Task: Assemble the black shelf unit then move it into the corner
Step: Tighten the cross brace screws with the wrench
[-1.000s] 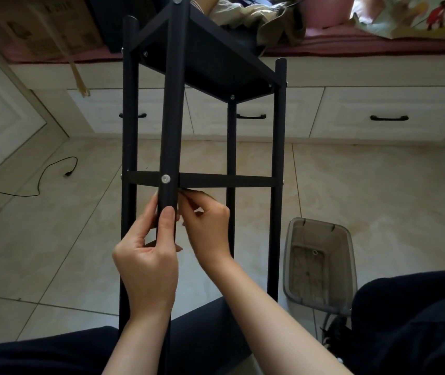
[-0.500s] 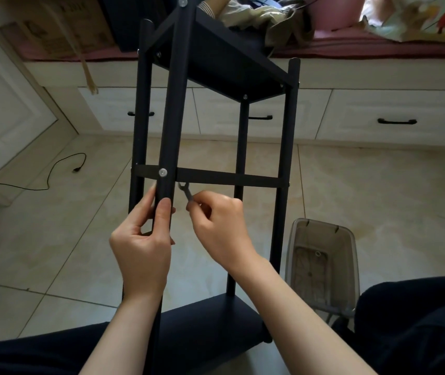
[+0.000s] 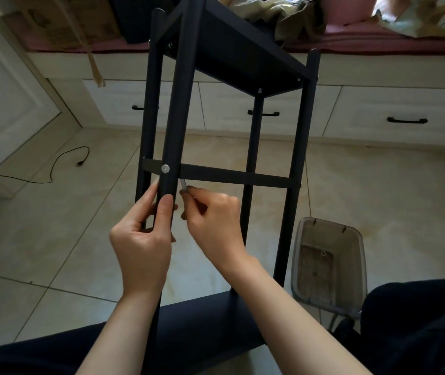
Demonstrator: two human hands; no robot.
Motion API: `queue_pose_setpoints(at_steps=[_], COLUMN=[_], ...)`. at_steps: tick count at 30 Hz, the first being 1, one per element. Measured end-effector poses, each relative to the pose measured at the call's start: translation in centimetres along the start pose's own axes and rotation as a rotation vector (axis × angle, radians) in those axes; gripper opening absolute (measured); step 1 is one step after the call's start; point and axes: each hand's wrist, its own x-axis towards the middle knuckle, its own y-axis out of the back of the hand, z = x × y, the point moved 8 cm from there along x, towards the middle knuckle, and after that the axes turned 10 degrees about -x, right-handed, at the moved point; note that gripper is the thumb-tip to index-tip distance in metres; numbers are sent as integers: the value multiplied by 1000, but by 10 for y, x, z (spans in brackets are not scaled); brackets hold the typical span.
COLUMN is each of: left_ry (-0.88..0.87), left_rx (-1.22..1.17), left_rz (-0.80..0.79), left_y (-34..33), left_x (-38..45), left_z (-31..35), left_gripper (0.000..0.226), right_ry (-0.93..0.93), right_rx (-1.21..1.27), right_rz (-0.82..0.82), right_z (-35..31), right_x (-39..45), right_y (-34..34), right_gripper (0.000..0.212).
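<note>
The black shelf unit (image 3: 232, 58) lies tilted toward me, its four round posts running from my lap up to a black shelf panel near the top. A flat black crossbar (image 3: 237, 175) spans the posts, fixed to the nearest post (image 3: 178, 109) by a silver screw (image 3: 165, 168). My left hand (image 3: 142, 239) grips that post just below the screw, thumb along its front. My right hand (image 3: 213, 220) pinches a small metal wrench (image 3: 184, 186), whose tip sits behind the post under the crossbar. A second black panel (image 3: 205, 320) rests across my lap.
A clear plastic bin (image 3: 329, 261) stands on the tiled floor at the right, beside my knee. White drawers with black handles (image 3: 406, 121) line the far wall under a cluttered bench. A black cable (image 3: 53, 169) trails over the floor at the left.
The frame has shifted slightly right and up in view. My right hand drew back from the joint and turned, bringing the small wrench into sight. My left hand kept its grip on the post.
</note>
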Motion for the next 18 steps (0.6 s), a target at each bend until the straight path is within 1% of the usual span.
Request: queue_pose_setpoints(at_steps=[3,10,18], left_ry=[-5,-10,-10], left_rx=[0,-17,-49], left_rz=[-5,2,-3], left_y=[-1,0,0], left_x=[0,0,0], left_z=[0,-2,-3], left_gripper=[34,37,36], right_ry=[-21,-134,-241], right_rx=[46,369,459], right_rz=[27,110,151], right_z=[5,23,35], right_x=[-2,-7,4], right_y=[-6,-29,-40], right_gripper=[18,15,15])
